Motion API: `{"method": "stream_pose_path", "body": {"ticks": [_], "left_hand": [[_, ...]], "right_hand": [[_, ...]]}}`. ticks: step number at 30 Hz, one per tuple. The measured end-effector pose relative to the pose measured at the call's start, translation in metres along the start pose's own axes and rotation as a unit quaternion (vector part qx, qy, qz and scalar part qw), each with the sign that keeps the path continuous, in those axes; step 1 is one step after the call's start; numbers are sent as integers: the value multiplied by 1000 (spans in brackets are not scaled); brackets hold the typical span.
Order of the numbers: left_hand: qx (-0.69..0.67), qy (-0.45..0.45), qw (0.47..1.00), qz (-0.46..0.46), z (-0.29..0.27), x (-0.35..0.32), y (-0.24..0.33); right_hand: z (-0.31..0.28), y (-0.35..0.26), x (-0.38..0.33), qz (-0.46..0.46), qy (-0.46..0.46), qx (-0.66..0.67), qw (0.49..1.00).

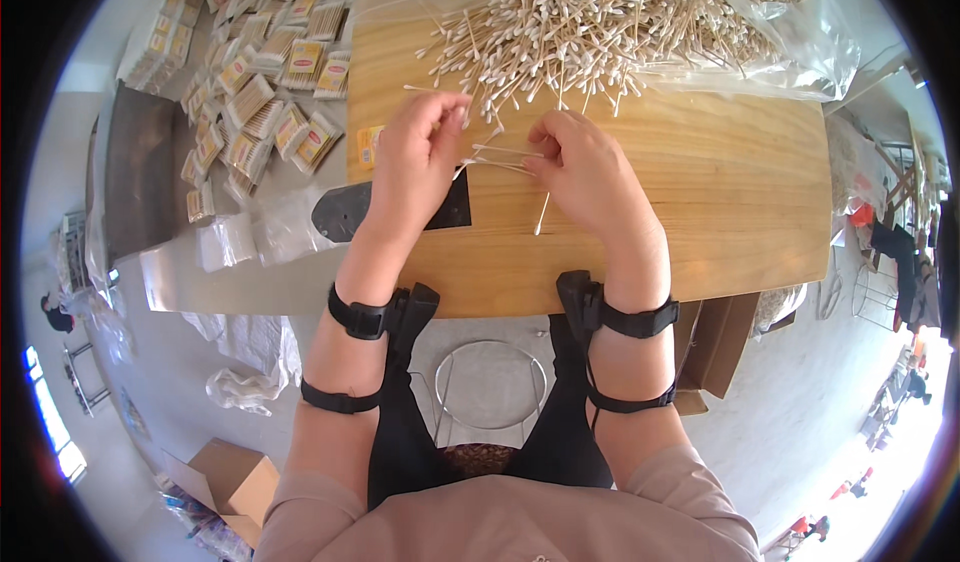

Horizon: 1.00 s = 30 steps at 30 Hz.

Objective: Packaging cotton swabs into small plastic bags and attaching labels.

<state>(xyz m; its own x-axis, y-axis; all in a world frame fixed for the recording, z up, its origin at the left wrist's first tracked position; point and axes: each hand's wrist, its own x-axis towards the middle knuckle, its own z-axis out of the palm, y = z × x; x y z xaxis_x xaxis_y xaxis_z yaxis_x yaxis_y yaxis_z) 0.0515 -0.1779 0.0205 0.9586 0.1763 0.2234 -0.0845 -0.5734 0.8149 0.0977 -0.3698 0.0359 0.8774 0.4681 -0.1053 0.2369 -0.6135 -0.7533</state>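
Note:
Over the wooden table (pixel 720 192), my right hand (pixel 585 167) is closed in a pinch on a few cotton swabs (pixel 500 155), whose white tips point toward my left hand. My left hand (pixel 412 157) is beside those tips with its fingers curled together; what they hold, if anything, is hidden. A single loose swab (pixel 542 214) slants down below my right hand. Just beyond both hands spreads a large heap of cotton swabs (pixel 590 32), partly on clear plastic. Beneath my left wrist lies a dark flat plate (pixel 345 212).
Many small packs of swabs (pixel 250 102) cover the grey surface on the left. A small yellow card (pixel 369 146) lies by my left hand. Clear plastic bags (pixel 240 242) rest nearer. Cardboard boxes (pixel 232 482) stand on the floor, and a round-framed stool (pixel 490 427) is below the table.

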Motion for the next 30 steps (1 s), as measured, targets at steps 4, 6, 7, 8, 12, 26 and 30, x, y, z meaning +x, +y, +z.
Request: {"method": "stream_pose_path", "body": {"ticks": [4,6,7,8,12,26,30], "left_hand": [[-65,144,982,101,-20,15,15],[-179,186,962,87,-42,11,49],[-183,204,954,121,-61,11,61],[-185,223,945,154,-81,12,70],[-175,282,911,245,-122,27,117],[-723,67,645,239,-195,7,210],[-190,364,871,271,-211,5,190]], "right_hand": [[1,-2,-1,-21,50,1,999],[10,-4,-3,-92,66,70,991],[13,-20,-7,-71,-15,128,989],[21,-41,-14,-53,-98,184,977],[76,-88,-49,-158,-289,310,892],[111,-173,-186,-53,-364,556,746],[84,-207,-227,-72,-328,450,827]]}}
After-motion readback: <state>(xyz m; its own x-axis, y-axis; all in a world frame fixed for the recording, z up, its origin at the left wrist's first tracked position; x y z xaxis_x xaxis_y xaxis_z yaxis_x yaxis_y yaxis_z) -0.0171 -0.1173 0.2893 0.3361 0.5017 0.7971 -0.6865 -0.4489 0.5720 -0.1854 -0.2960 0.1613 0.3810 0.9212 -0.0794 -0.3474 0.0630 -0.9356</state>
